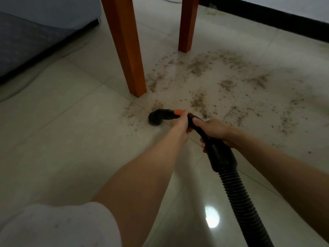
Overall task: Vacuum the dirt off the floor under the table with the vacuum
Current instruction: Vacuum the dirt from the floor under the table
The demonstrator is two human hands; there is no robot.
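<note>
head view shows the vacuum's black wand (192, 122) held low over the pale tiled floor (71, 139), its round nozzle (155, 118) set down just short of the near table leg (131, 68); the left hand (179, 122) is wrapped round the wand just behind the orange collar (178, 112), and the right hand (215, 132) is curled round it a little further back, above the cuff where the ribbed hose (238, 202) begins; the step in hand is judged to be an early pass, since the dirt (201, 102) lies thick to the right of the nozzle and beyond it, while only a thin scatter is seen at the nozzle's own edge; whether the nozzle mouth is flat on the tile cannot be told for sure, the light being poor; the next move is judged to call for a sweep rightward and forward into the patches between the near leg and the far table leg (188, 25); open room is widest to the right, where bare tile runs to the dark skirting (267, 16); to the left the near leg stands close by the nozzle and would be struck by a careless swing; the dark mat edge (35, 50) lies well apart on the left; the hose trails back to the lower right and is clear of both legs.
</note>
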